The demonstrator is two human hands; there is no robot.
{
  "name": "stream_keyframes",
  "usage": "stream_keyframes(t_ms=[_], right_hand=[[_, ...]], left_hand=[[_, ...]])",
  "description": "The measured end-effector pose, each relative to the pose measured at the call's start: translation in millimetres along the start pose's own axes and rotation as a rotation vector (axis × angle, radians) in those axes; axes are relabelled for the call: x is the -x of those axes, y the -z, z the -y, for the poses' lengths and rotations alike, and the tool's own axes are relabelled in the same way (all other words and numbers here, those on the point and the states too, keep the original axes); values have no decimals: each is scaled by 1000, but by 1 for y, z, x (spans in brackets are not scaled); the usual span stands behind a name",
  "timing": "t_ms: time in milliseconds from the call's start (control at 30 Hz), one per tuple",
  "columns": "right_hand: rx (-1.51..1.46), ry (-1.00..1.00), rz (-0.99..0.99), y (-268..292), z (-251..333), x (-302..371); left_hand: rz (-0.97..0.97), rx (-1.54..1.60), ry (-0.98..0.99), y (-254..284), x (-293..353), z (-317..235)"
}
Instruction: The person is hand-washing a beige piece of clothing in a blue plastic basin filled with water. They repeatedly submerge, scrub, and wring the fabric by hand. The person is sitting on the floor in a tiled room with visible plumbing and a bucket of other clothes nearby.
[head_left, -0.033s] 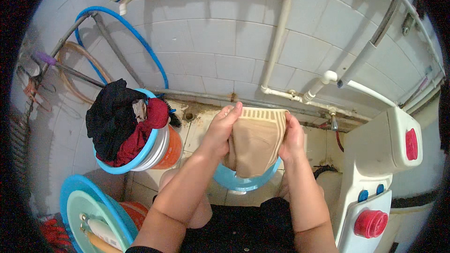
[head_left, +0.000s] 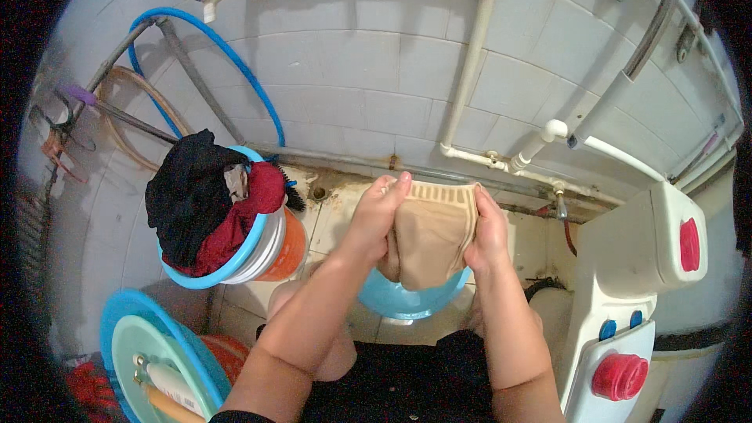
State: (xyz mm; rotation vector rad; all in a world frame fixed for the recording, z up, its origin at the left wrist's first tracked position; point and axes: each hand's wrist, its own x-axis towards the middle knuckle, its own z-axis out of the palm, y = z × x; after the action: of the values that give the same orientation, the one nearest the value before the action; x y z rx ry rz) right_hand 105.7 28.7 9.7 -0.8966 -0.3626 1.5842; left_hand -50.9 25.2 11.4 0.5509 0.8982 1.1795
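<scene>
Head view, looking down at a tiled washing corner: nearest the lower edge, both bare forearms rise from a dark lap, flanked at lower left by a stack of round teal lids (head_left: 149,345) and at lower right by a white appliance (head_left: 627,298) with red and blue knobs; the left hand (head_left: 376,215) and the right hand (head_left: 487,231) each grasp one side of a beige cloth (head_left: 427,235), fingers closed on its ribbed upper band, so that it hangs stretched between them; the cloth is held directly above a small light-blue basin (head_left: 407,301) on the floor, its lower fold reaching down into the basin's mouth, though whether it touches the bottom cannot be told; to the left, well apart from the hands, a blue-rimmed bucket (head_left: 251,247) with an orange base is heaped with black and dark-red clothes (head_left: 204,200); beyond lies the wet floor with a small drain hole (head_left: 317,190) at the wall's foot; farthest, the grey tiled wall carries white pipes (head_left: 470,70), a tap (head_left: 560,204), and a looped blue hose (head_left: 227,55)
</scene>
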Motion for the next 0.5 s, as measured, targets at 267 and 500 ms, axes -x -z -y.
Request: stream_keyframes(t_ms=[267, 500], right_hand=[[988, 509, 284, -4, -40, 28], [1705, 623, 31, -12, -31, 0]], left_hand=[[-7, -64, -84, 7, -30, 37], [-231, 187, 82, -27, -5, 62]])
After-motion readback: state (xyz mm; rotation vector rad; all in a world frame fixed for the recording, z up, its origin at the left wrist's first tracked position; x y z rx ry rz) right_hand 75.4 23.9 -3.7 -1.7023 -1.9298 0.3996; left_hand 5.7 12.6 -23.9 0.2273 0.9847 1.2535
